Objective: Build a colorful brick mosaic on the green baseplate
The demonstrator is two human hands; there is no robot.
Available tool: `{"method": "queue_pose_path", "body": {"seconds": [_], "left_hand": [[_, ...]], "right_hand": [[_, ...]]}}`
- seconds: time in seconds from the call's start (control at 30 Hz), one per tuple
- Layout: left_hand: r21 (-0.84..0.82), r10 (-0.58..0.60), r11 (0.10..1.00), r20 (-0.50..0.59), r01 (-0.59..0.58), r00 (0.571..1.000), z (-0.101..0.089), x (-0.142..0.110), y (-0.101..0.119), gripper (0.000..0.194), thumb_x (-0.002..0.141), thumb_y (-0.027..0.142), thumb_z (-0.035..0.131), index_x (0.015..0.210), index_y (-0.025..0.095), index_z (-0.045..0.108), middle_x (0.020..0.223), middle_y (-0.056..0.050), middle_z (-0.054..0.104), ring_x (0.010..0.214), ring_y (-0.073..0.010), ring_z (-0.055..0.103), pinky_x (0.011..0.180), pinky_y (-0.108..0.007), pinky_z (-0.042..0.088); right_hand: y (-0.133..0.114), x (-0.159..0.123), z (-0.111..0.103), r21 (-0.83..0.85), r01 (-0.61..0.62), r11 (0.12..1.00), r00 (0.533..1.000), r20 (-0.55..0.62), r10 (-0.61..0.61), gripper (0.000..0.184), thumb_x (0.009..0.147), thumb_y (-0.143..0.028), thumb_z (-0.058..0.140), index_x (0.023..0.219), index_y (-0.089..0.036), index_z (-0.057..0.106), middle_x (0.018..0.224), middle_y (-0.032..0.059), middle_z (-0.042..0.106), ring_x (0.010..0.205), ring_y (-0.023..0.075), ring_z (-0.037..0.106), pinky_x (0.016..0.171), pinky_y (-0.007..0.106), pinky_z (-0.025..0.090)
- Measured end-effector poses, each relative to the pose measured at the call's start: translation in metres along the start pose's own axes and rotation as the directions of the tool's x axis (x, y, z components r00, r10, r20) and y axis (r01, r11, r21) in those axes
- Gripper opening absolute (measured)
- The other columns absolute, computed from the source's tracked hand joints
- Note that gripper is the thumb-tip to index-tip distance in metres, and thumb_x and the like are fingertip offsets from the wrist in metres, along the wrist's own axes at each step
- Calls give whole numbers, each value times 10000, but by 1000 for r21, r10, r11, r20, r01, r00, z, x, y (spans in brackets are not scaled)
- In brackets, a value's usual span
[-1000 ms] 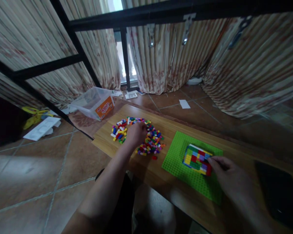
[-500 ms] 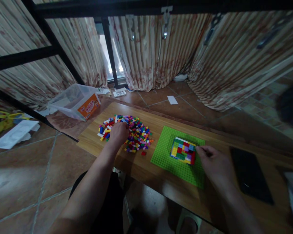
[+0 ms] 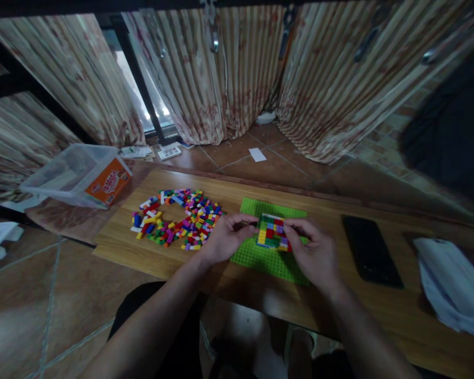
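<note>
A low block of multicoloured toy building bricks [image 3: 269, 231] sits on a green studded baseplate [image 3: 268, 266]. My left hand [image 3: 229, 239] is over the plate's left side, thumb and forefinger pinched at the block's upper left corner. Something small and dark shows at those fingertips, too unclear to name. From the right, my right hand [image 3: 314, 252] has its thumb and fingers closed at the block's upper right edge, covering part of it. Left of the plate lies a ring-shaped heap of loose bricks [image 3: 199, 218] with bare wood in its middle.
A dark phone-like slab [image 3: 371, 250] lies on the wooden table [image 3: 221, 181] right of the plate, near a white and blue packet [image 3: 452, 279]. A clear plastic bin [image 3: 69, 171] with an orange label stands beyond the left end. Striped curtains [image 3: 237, 68] hang behind.
My left hand has moved right, from the loose bricks to the built block. My right hand stays at the block's right side. The view has turned somewhat to the right.
</note>
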State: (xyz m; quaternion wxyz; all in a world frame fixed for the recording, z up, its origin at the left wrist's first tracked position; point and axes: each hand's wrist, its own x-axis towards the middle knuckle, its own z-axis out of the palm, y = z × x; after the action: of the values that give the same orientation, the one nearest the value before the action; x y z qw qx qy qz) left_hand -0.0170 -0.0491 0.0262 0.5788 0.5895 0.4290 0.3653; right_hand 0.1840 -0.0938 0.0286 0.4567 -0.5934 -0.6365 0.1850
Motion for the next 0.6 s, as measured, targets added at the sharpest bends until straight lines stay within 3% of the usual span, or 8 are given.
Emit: {"method": "queue_pose_path", "body": {"seconds": [0.2,0.33,0.6], "left_hand": [[-179,-65,980,138,89,988,18,1,7,175,793,210,672,949,130,690,779,-19,704,726,-119,647,736,-254,520],[-164,-75,980,202,110,976,21,3,7,155,801,241,671,897,119,682,714,3,655,663,-95,603,658,-219,486],[-111,-61,989,270,94,961,22,4,8,270,818,382,671,879,118,677,692,7,618,617,-83,551,617,-212,446]], "right_hand": [[-9,-8,2,61,127,990,982,134,-134,170,922,-279,547,1021,-239,679,996,42,702,935,179,659,832,333,519],[-9,-9,2,89,203,975,961,174,-216,209,936,-249,531,1088,-248,674,1019,49,706,978,180,658,856,345,525],[-11,-9,-3,18,171,985,965,200,-171,174,944,-275,522,982,-247,689,936,30,706,870,165,670,788,303,522]]}}
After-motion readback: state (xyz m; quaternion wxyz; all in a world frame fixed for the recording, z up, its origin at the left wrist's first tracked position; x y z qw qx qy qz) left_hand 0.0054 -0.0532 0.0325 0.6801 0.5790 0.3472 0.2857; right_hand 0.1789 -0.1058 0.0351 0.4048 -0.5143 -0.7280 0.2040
